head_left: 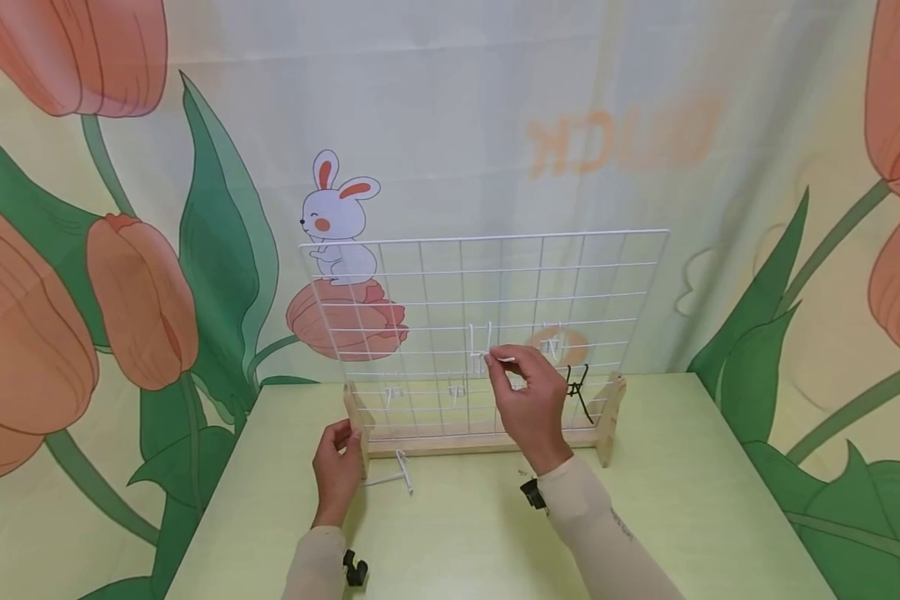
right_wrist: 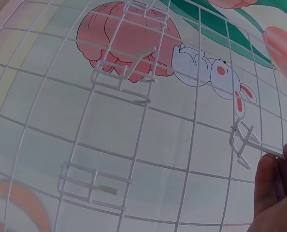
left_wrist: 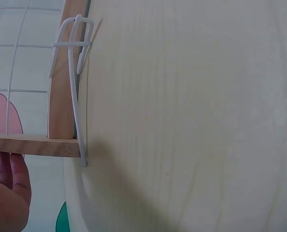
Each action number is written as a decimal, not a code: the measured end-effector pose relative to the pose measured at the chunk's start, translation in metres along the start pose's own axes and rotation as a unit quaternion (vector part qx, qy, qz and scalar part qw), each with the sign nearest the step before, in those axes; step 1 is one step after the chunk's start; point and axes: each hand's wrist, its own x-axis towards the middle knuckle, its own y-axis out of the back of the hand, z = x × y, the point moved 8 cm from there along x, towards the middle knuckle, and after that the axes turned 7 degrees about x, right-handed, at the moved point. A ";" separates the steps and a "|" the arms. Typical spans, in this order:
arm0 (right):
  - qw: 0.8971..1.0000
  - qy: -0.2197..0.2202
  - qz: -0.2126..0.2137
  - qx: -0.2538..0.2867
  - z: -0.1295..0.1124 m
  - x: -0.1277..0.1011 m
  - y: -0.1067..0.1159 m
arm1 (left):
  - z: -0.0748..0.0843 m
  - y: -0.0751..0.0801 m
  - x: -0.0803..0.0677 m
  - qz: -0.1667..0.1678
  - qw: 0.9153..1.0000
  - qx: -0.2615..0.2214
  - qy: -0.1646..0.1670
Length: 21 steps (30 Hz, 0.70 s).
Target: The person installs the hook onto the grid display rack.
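In front of the white wire grid panel (head_left: pixel 423 312), my right hand (head_left: pixel 528 396) pinches the arm of a white metal hook (right_wrist: pixel 265 149) between thumb and fingers. The hook's forked end is at the grid wires; whether it is latched on, I cannot tell. My left hand (head_left: pixel 336 468) is at the left end of the wooden stand (head_left: pixel 450 447) under the panel. Its fingers (left_wrist: pixel 20 176) touch the outer side of the wooden foot (left_wrist: pixel 32 146); the thumb is hidden in the left wrist view. Near that foot, another white hook (head_left: pixel 401 473) lies on the table.
Several white hooks, one of them low on the panel (head_left: pixel 457 390), hang on the grid. A black hook (head_left: pixel 577 390) hangs at the right. The pale table (head_left: pixel 450 533) extends in front of the stand, and a printed curtain (head_left: pixel 450 108) hangs behind.
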 end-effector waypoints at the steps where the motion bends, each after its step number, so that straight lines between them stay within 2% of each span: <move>1: 1.000 0.002 -0.001 -0.003 0.000 0.001 -0.001 | 0.000 0.000 0.000 0.000 1.000 0.000 0.002; 10: 1.000 0.008 -0.003 -0.024 0.003 0.011 -0.007 | -0.001 0.000 0.000 -0.002 1.000 0.008 0.008; 21: 0.999 0.021 -0.018 -0.035 0.007 0.007 -0.011 | -0.004 0.000 0.002 0.003 1.000 0.006 0.006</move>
